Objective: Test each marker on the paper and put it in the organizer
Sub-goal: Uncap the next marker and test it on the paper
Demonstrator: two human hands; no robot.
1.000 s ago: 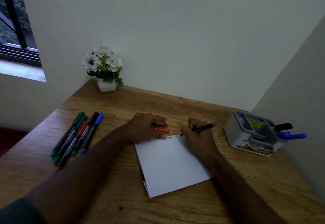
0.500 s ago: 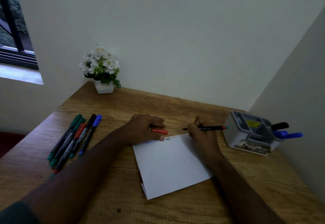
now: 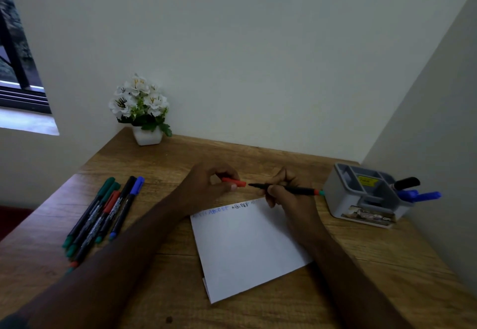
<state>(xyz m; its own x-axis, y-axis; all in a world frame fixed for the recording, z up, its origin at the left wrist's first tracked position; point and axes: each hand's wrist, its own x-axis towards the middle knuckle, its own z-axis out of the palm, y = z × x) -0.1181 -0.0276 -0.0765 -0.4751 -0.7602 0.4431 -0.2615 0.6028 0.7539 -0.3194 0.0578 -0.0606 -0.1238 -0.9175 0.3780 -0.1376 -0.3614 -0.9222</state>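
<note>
Your right hand (image 3: 289, 194) holds the black marker (image 3: 286, 188) level above the paper (image 3: 245, 246), tip facing the red cap (image 3: 233, 182) pinched in your left hand (image 3: 206, 186). The organizer (image 3: 361, 199) stands at the tabletop's (image 3: 387, 264) right edge; the remaining markers (image 3: 103, 215) lie at left.
</note>
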